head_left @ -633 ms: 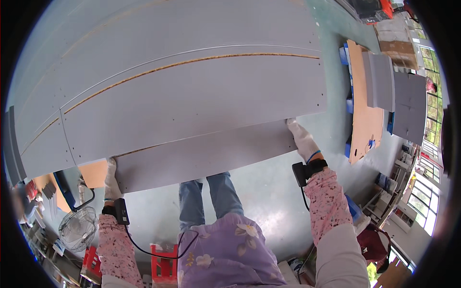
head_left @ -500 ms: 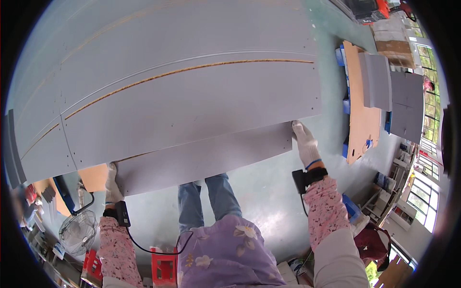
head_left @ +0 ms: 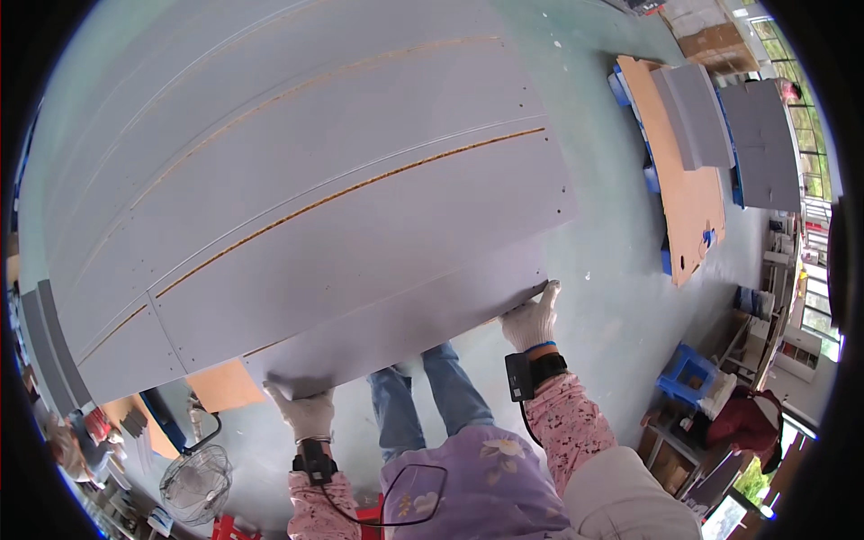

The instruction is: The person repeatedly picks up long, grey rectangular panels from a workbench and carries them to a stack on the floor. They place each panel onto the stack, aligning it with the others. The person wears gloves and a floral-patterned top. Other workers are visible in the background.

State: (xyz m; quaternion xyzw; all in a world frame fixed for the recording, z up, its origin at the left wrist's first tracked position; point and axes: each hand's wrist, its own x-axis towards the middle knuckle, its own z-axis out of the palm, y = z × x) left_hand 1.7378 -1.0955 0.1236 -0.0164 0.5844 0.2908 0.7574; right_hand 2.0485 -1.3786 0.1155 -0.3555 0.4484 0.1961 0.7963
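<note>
A narrow grey board (head_left: 396, 328) lies along the near side of a stretch of larger grey panels (head_left: 360, 225), its far edge against them. Its long near edge faces me. Near its left end my left hand (head_left: 304, 412), in a white knit glove, is on this edge, thumb pointing out to the left. My right hand (head_left: 529, 322), gloved alike, grips the edge close to the right end with the thumb up at the corner. The fingers of both hands are mostly hidden at the board's edge.
To the right, a brown board (head_left: 679, 198) carries grey pieces (head_left: 693, 117). A wire fan (head_left: 196, 486) stands at lower left beside a tan panel (head_left: 227, 387). A blue stool (head_left: 686, 373) stands at right. Grey strips (head_left: 54, 346) lie far left.
Both hands have moved from the board's short ends to its near long edge, closer together. The board sits closer against the large panels. My view has shifted and turned.
</note>
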